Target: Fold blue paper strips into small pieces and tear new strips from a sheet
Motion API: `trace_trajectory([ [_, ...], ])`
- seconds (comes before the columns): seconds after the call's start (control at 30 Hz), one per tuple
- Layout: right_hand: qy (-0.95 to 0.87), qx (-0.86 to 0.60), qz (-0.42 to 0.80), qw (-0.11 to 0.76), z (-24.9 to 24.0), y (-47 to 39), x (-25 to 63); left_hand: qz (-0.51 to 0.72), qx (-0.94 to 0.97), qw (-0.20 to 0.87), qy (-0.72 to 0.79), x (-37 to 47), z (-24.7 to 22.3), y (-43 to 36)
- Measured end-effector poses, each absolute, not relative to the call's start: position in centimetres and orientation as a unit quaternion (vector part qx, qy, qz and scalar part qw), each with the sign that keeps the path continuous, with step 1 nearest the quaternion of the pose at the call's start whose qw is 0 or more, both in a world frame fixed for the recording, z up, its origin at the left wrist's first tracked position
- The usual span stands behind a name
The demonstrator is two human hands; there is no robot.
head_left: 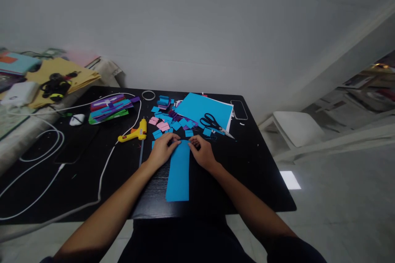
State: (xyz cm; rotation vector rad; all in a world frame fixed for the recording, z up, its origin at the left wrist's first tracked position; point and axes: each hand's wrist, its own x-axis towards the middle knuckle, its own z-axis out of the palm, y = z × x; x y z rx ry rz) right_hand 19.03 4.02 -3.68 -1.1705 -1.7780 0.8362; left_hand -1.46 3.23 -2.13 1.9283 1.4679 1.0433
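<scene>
A long blue paper strip [179,174] lies on the black table, its near end close to the table's front edge. My left hand [164,146] pinches the strip's far left corner between thumb and fingers. At the far right corner, the fingertips of my right hand [202,151] are closed on the same strip. Just beyond my hands are scattered small blue paper pieces [176,125] and pink paper pieces [163,126]. Black-handled scissors [212,122] rest on a larger blue sheet [197,107], blades pointing right.
A yellow glue gun [135,132] with a white cord lies left of my hands. Farther left are colored paper strips [111,107], an earbud case [77,119] and a dark phone [75,148]. Another phone [239,110] sits back right. A white stool [298,128] stands right of the table.
</scene>
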Motion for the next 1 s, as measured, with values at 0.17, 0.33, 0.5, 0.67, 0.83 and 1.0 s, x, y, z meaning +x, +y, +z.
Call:
trace_trajectory([
  [0.17, -0.711, -0.466, 0.318, 0.420, -3.6, 4.0, 19.0, 0.385, 0.714, 0.244, 0.531, -1.5, -1.9, 3.2],
  [0.33, -0.708, -0.465, 0.307, 0.433, -3.4, 4.0, 19.0, 0.399, 0.713, 0.235, 0.526, -1.3, -1.5, 3.2],
  [0.5, -0.709, -0.470, 0.305, 0.429, -3.5, 4.0, 18.9, 0.405, 0.704, 0.249, 0.528, -1.1, -1.2, 3.1],
  [0.67, -0.698, -0.463, 0.327, 0.437, -3.5, 4.0, 18.9, 0.405, 0.681, 0.289, 0.537, -0.9, -1.0, 2.7],
  [0.83, -0.675, -0.462, 0.354, 0.454, -3.0, 3.9, 19.1, 0.424, 0.630, 0.358, 0.544, -0.8, -0.8, 2.7],
  [1.0, -0.628, -0.458, 0.401, 0.485, -3.4, 4.2, 19.1, 0.423, 0.586, 0.456, 0.520, -0.9, -0.7, 3.0],
])
